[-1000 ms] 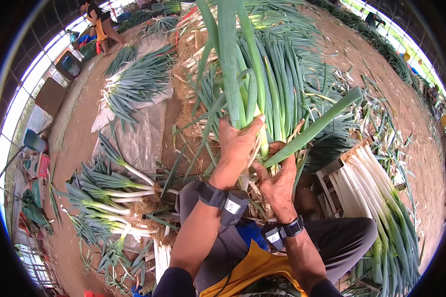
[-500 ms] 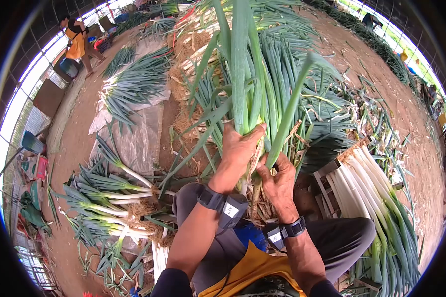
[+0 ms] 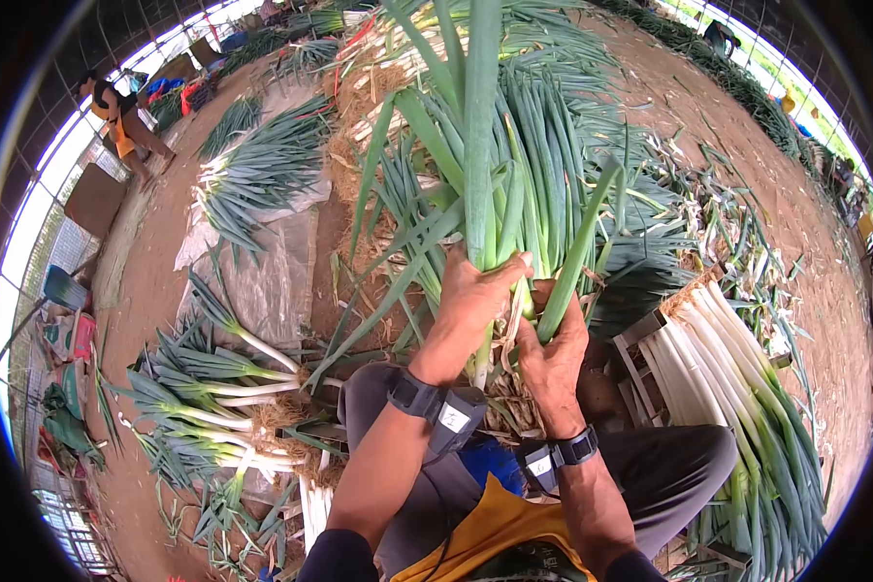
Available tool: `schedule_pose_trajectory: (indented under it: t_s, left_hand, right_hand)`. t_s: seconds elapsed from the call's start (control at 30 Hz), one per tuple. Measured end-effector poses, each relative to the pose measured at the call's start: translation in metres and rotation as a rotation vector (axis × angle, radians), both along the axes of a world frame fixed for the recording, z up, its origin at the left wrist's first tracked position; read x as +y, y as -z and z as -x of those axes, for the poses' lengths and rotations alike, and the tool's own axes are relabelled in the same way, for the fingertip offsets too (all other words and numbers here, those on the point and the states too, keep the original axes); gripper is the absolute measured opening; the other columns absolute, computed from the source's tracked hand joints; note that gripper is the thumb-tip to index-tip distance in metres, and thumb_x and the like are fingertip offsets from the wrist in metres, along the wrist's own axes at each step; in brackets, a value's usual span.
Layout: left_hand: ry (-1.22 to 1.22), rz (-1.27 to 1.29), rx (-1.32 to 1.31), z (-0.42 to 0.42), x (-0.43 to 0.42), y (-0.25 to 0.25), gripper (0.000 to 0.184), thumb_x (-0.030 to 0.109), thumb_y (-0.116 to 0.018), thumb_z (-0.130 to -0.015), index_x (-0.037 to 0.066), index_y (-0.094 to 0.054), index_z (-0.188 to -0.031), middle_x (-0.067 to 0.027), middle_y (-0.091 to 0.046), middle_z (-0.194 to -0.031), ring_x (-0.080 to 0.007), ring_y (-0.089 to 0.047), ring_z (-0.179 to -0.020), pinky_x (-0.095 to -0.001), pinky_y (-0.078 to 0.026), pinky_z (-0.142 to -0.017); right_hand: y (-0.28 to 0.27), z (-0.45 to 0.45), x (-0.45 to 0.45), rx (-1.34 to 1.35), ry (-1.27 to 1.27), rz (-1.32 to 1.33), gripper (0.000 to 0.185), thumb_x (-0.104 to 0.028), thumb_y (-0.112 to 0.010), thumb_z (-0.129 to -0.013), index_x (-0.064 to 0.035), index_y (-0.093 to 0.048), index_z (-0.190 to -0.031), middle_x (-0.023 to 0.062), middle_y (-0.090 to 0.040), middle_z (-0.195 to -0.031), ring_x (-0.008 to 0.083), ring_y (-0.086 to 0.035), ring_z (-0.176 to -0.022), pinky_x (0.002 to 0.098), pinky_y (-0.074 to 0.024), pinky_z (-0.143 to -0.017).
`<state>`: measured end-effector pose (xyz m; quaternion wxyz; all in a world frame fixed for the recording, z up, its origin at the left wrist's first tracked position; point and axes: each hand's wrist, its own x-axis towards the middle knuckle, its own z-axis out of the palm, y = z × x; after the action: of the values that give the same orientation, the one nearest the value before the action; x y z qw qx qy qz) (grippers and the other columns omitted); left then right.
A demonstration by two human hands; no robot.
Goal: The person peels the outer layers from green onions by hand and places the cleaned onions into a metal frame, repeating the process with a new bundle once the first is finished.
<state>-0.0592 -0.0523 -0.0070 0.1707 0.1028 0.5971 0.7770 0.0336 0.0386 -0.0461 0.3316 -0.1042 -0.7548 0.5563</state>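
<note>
My left hand [image 3: 473, 303] is wrapped around the green stalk of a large green onion [image 3: 482, 165], its long leaves pointing away from me. Close beside it, my right hand [image 3: 556, 344] pinches one thick leaf [image 3: 580, 254] that sticks out to the right. Dry, brownish outer leaves [image 3: 504, 339] hang between the two hands. The lower stem drops between my knees, where its root end is partly hidden. Just beyond my hands lies a big heap of green onions [image 3: 543, 165].
Trimmed white green onions [image 3: 713, 359] lie on a rack at right. Untrimmed ones [image 3: 223, 398] with roots lie at left, near a plastic sheet [image 3: 262, 281]. Leaf scraps [image 3: 737, 233] litter the ground. A person in an orange apron [image 3: 121, 126] is at far left.
The right hand has moved slightly up and right, with the leaf in it leaning further right. The left hand has hardly moved. The distant person at left has stepped left and bends forward more.
</note>
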Motion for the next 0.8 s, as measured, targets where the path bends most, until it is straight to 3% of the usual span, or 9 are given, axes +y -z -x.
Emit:
schedule_pose_trajectory:
  t_s: [0.07,0.1,0.23,0.33,0.43,0.53,0.7,0.73,0.8]
  left_hand:
    - [0.028,0.006,-0.035,-0.002,0.000,-0.002,0.023,0.014,-0.073,-0.090,0.000,-0.065,-0.106,-0.0095,-0.071,-0.087,-0.0037,-0.044,-0.047,-0.0190,-0.032,-0.041]
    - [0.051,0.040,-0.035,0.000,-0.002,-0.001,0.025,0.013,-0.073,-0.090,0.000,-0.063,-0.109,-0.0104,-0.072,-0.091,-0.0032,-0.044,-0.047,-0.0185,-0.032,-0.041]
    - [0.106,-0.051,-0.029,0.001,-0.013,-0.017,0.023,0.010,-0.072,-0.090,0.000,-0.064,-0.109,-0.0101,-0.073,-0.099,-0.0028,-0.042,-0.050,-0.0184,-0.032,-0.043]
    - [0.217,-0.134,-0.058,0.002,-0.020,-0.020,0.023,0.009,-0.069,-0.092,-0.001,-0.064,-0.113,-0.0097,-0.073,-0.101,-0.0024,-0.043,-0.053,-0.0184,-0.034,-0.046]
    - [0.236,-0.107,-0.045,0.005,-0.021,-0.016,0.025,0.010,-0.067,-0.094,-0.001,-0.063,-0.117,-0.0092,-0.072,-0.102,-0.0028,-0.043,-0.054,-0.0182,-0.035,-0.048]
    - [0.197,-0.088,-0.083,0.003,-0.013,-0.008,0.026,0.011,-0.068,-0.094,-0.001,-0.062,-0.117,-0.0079,-0.072,-0.100,-0.0030,-0.044,-0.054,-0.0182,-0.035,-0.048]
    - [0.185,-0.044,-0.096,-0.001,-0.003,-0.001,0.032,0.012,-0.071,-0.093,0.003,-0.061,-0.121,-0.0045,-0.070,-0.095,-0.0022,-0.044,-0.053,-0.0185,-0.034,-0.046]
    - [0.187,-0.017,-0.100,-0.001,-0.003,-0.002,0.032,0.013,-0.072,-0.092,0.003,-0.061,-0.121,-0.0043,-0.070,-0.095,-0.0022,-0.044,-0.053,-0.0186,-0.034,-0.046]
    - [0.189,0.039,-0.112,-0.002,-0.003,-0.004,0.034,0.014,-0.073,-0.091,0.003,-0.062,-0.121,-0.0039,-0.070,-0.095,-0.0023,-0.044,-0.054,-0.0188,-0.033,-0.045]
  right_hand:
    - [-0.005,0.002,0.003,-0.044,-0.001,-0.031,0.030,0.004,-0.067,-0.080,-0.0012,-0.063,-0.109,0.0130,-0.067,-0.092,0.0236,-0.064,-0.080,0.0353,-0.0505,-0.075]
    - [-0.007,0.003,0.003,-0.030,-0.030,0.026,0.027,0.004,-0.066,-0.082,-0.0006,-0.065,-0.109,0.0104,-0.067,-0.089,0.0173,-0.061,-0.076,0.0318,-0.0497,-0.071]
    - [-0.004,0.002,0.016,-0.021,-0.199,0.248,0.027,0.007,-0.064,-0.085,-0.0002,-0.064,-0.111,0.0029,-0.067,-0.094,0.0085,-0.058,-0.082,0.0266,-0.0495,-0.074]
    - [-0.008,-0.001,0.023,-0.019,-0.314,0.492,0.031,0.008,-0.064,-0.087,-0.0017,-0.062,-0.116,0.0034,-0.067,-0.101,0.0111,-0.061,-0.090,0.0277,-0.0516,-0.080]
    - [-0.008,-0.003,0.030,-0.043,-0.361,0.570,0.037,0.008,-0.066,-0.085,-0.0028,-0.060,-0.120,0.0033,-0.066,-0.103,0.0124,-0.062,-0.092,0.0289,-0.0520,-0.083]
    - [-0.009,0.002,0.022,0.033,-0.286,0.382,0.042,0.008,-0.069,-0.083,-0.0040,-0.058,-0.122,0.0027,-0.065,-0.102,0.0125,-0.062,-0.091,0.0295,-0.0520,-0.083]
    - [-0.005,0.008,0.026,0.051,-0.010,0.243,0.009,-0.005,-0.074,-0.086,-0.0012,-0.068,-0.092,0.0020,-0.066,-0.086,0.0106,-0.058,-0.084,0.0268,-0.0474,-0.074]
    - [-0.005,0.008,0.023,0.126,-0.059,0.488,0.007,-0.007,-0.074,-0.088,-0.0025,-0.068,-0.091,0.0006,-0.065,-0.084,0.0101,-0.057,-0.080,0.0261,-0.0458,-0.074]
    - [0.002,0.009,0.031,0.174,0.010,0.566,0.006,-0.009,-0.072,-0.091,-0.0040,-0.068,-0.090,0.0001,-0.065,-0.083,0.0090,-0.056,-0.076,0.0245,-0.0443,-0.073]
